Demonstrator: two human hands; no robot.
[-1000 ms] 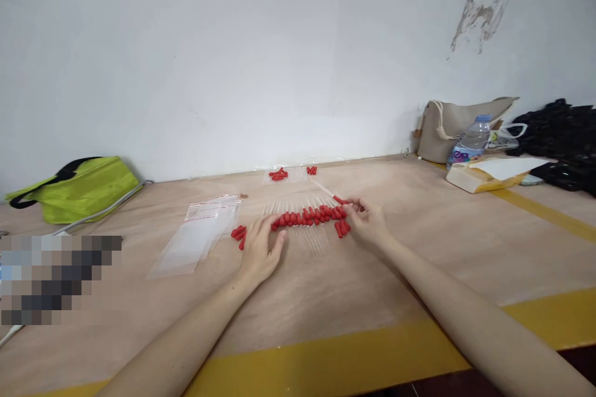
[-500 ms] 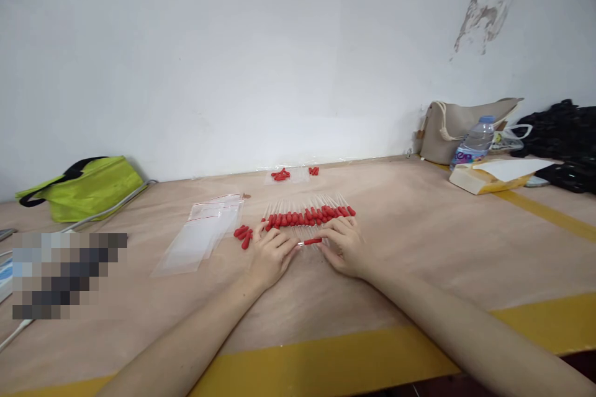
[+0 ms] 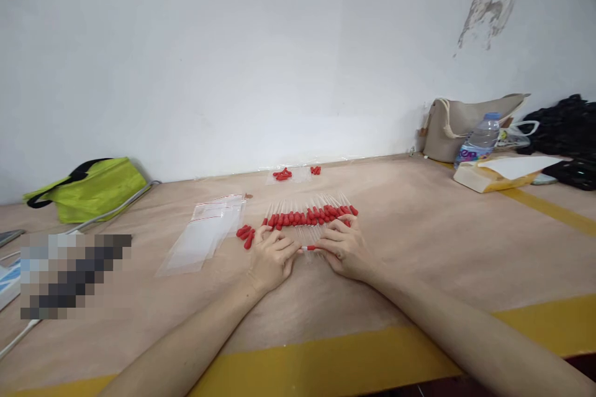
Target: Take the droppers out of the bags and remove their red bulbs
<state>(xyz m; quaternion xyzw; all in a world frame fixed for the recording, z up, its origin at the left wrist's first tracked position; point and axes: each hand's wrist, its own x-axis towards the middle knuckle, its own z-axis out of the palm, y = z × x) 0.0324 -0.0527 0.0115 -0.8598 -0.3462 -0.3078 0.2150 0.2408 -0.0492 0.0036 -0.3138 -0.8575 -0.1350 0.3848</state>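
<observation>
Between my fingertips lies a dropper level with the table, its red rubber bulb (image 3: 311, 247) towards the right. My left hand (image 3: 274, 258) pinches its clear glass tube, and most of the tube is hidden in the fingers. My right hand (image 3: 343, 247) is closed round the bulb, covering much of it. Just beyond both hands, a row of droppers with red bulbs (image 3: 305, 218) lies side by side, clear tips pointing to the wall. More clear glass tubes (image 3: 308, 234) show in front of that row. A few loose red bulbs (image 3: 246, 234) rest left of my left hand.
Clear zip bags (image 3: 205, 236) lie at the left. Red bulbs on a clear bag (image 3: 282, 174) sit near the wall. Further out are a green pouch (image 3: 100, 189), a water bottle (image 3: 479, 139), a beige bag (image 3: 444, 136) and a yellow-and-white box (image 3: 487, 177).
The fingers of my right hand have closed further over the red bulb, so less of it shows. My hands have come closer together, and the view has shifted slightly.
</observation>
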